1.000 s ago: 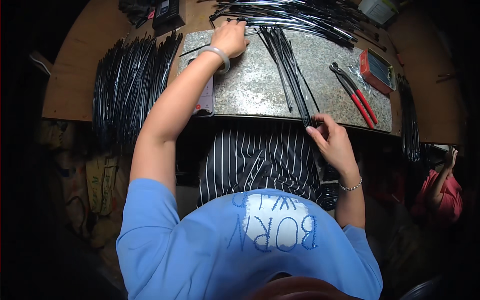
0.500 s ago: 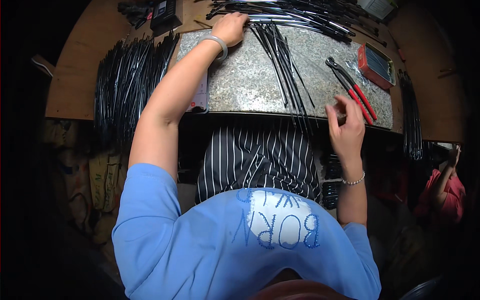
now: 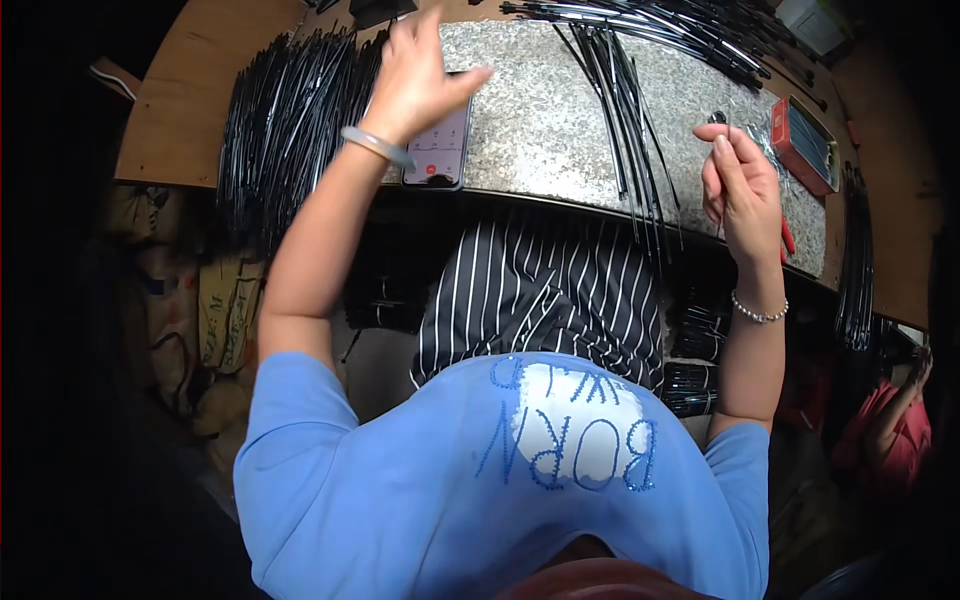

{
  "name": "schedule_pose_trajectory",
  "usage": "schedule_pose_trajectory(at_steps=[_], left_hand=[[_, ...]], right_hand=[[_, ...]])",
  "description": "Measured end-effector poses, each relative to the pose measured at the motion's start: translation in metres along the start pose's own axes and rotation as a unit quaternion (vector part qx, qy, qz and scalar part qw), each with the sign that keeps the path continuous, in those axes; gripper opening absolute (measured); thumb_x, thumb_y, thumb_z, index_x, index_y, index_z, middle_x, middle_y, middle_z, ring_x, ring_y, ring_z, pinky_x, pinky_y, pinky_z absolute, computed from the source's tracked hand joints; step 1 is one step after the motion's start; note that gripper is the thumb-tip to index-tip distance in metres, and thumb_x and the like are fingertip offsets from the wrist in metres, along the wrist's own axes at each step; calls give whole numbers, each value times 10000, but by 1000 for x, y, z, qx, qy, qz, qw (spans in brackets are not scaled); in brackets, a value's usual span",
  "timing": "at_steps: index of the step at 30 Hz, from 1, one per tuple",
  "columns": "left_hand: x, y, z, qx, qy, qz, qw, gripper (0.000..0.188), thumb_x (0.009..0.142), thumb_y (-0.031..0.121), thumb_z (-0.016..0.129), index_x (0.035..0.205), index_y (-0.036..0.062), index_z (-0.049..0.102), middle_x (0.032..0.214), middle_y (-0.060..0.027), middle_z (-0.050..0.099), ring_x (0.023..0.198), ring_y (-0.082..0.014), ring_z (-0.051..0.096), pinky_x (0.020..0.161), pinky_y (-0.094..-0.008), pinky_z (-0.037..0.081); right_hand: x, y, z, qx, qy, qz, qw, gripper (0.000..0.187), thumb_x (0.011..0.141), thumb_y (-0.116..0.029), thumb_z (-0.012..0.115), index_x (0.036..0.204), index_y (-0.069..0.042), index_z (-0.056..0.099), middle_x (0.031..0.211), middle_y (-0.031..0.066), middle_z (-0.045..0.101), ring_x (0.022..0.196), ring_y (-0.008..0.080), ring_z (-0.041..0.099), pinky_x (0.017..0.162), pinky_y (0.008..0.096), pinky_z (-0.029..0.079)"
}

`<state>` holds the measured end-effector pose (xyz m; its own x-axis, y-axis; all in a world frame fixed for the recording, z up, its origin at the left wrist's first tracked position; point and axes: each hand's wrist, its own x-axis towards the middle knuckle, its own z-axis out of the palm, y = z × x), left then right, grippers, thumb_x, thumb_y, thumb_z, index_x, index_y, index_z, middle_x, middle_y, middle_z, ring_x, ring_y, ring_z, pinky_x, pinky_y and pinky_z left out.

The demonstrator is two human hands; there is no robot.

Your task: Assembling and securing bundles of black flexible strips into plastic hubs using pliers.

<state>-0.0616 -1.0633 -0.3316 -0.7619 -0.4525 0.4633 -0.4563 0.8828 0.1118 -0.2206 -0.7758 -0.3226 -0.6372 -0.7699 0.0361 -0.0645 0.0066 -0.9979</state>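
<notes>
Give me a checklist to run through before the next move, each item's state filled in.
1. Left hand free: ok, fingers spread, nothing seen in it, though it is blurred.
2. Right hand empty: cannot tell, anything between its bent fingers is too fine to make out.
3. Loose black rods wholly on the slab: not ok, their near ends stick out past its front edge.
4. Red-handled pliers in full view: not ok, mostly hidden by the right hand.
5. Red tin open: ok.
</notes>
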Motion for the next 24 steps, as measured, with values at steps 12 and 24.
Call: schedule_pose_trajectory(at_steps=[12,24], left_hand=[[-38,7,36,-7,-78,-146,986,709,715,240,596,1352,64,337,1244,-250,420,972,-410,559,832,-435,477],[-34,-4,39,-17,-100,-121,987,718,729,257,589,1373,96,315,1265,-242,409,988,-401,561,833,-437,474]], right_hand=[[-31,-18,-4,70,86,-122,986,282,992,-161,373,1182,5,500,539,-52,388,421,0,264,379,126,209],[-51,10,-18,-43,138,-133,981,271,981,-140,404,1186,10,497,567,-50,412,464,1,307,404,121,230]])
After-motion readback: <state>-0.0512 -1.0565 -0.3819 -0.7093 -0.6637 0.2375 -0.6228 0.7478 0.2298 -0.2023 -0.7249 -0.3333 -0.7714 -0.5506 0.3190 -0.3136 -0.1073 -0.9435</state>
